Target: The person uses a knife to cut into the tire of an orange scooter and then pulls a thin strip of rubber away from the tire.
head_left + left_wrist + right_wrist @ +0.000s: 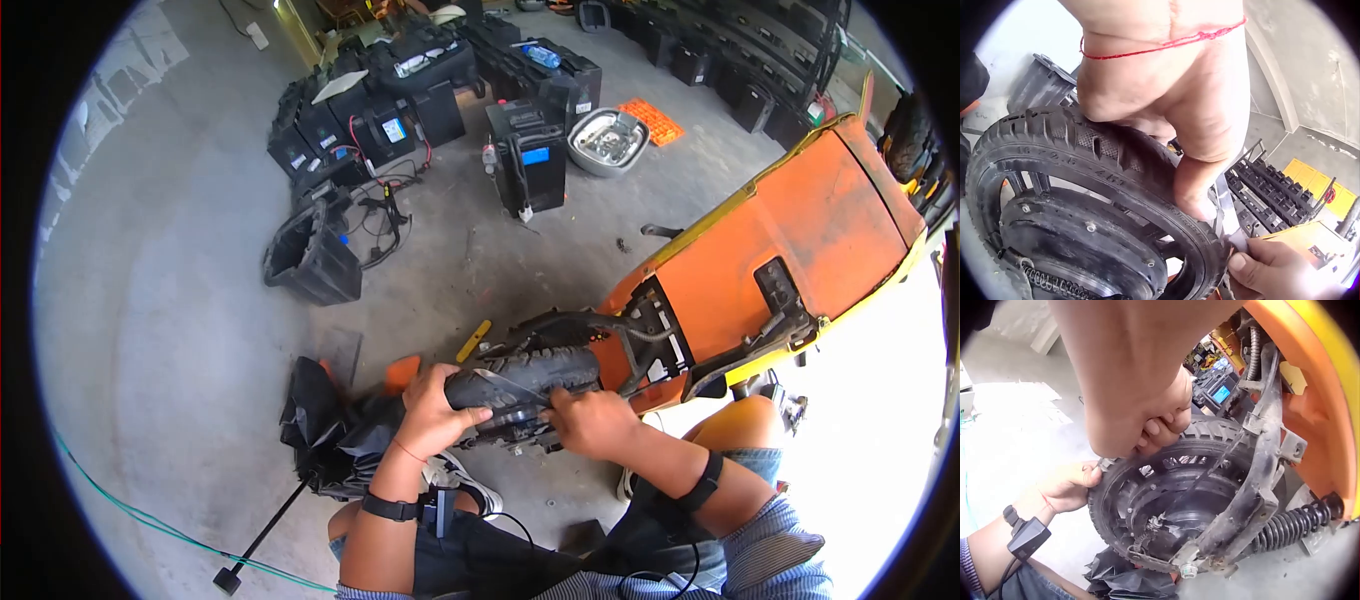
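A black treaded tyre (530, 376) sits on a spoked wheel (1085, 225) with a broad hub, attached to an orange and yellow scooter body (780, 240). My left hand (437, 412) grips the tyre on its near left side, fingers over the tread and thumb (1194, 197) pressing near the sidewall. At the tyre's right edge, my right hand (595, 422) has its fingers curled and pinches the end of a flat, shiny metal strip (1227, 212). That strip lies across the tread, between my two hands. My right palm hides part of the tyre in the right wrist view.
A coil spring (1291, 528) and a metal frame arm (1260, 469) stand beside the wheel. Black plastic sheeting (318, 415) lies at the left. A yellow-handled tool (474, 341) is on the floor beyond the tyre. Farther off are black batteries (530, 165) and a metal basin (608, 140).
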Demonstrator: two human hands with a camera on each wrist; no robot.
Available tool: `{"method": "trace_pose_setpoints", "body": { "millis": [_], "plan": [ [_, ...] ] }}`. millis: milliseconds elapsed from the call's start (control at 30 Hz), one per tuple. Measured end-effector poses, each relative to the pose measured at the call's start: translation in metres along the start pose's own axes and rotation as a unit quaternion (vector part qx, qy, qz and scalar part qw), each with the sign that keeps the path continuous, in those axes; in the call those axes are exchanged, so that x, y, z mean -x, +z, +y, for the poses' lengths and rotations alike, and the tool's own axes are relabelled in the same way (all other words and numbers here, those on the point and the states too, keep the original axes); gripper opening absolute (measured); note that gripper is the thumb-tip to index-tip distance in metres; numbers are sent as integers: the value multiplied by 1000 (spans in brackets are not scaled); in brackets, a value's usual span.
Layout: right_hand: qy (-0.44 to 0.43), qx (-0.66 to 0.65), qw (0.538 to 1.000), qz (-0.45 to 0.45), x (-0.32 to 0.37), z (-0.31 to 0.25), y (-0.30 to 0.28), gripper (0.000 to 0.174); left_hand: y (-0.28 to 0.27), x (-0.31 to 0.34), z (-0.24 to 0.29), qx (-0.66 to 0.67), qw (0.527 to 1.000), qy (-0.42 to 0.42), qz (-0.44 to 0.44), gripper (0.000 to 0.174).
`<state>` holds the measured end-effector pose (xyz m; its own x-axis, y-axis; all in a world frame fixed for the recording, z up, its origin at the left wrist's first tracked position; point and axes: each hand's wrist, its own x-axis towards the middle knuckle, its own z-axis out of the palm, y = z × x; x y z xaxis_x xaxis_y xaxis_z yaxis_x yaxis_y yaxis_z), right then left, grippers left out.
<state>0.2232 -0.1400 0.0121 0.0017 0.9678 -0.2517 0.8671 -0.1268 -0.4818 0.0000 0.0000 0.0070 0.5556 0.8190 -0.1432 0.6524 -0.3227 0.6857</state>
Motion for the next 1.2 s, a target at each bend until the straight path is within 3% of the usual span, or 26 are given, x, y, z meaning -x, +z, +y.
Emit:
{"method": "trace_pose_setpoints", "body": {
  "millis": [200,267,433,533,600,800,867,1200],
  "plan": [
    [-9,13,1000,17,-1,3,7,28,4,-2,-3,-56,998,-4,16,75],
    [-16,13,999,29,-13,-10,1,28,10,-4,-17,-39,997,61,22,71],
    [-12,-3,997,76,0,-2,15,28,2,-1,-9,21,999,42,12,68],
    [-17,-7,998,66,14,6,14,28,-4,-3,4,4,1000,9,3,69],
    [26,0,1000,-3,14,1,8,30,-4,0,10,-51,999,-8,5,72],
    [-4,-12,1000,28,-11,-13,5,31,3,-3,-6,-66,996,62,16,67],
    [-2,-14,1000,23,-4,-12,6,31,1,-3,-5,83,996,14,-15,62],
    [-5,13,999,28,6,3,7,31,-5,-3,5,-14,1000,-9,2,72]
  ]
}}
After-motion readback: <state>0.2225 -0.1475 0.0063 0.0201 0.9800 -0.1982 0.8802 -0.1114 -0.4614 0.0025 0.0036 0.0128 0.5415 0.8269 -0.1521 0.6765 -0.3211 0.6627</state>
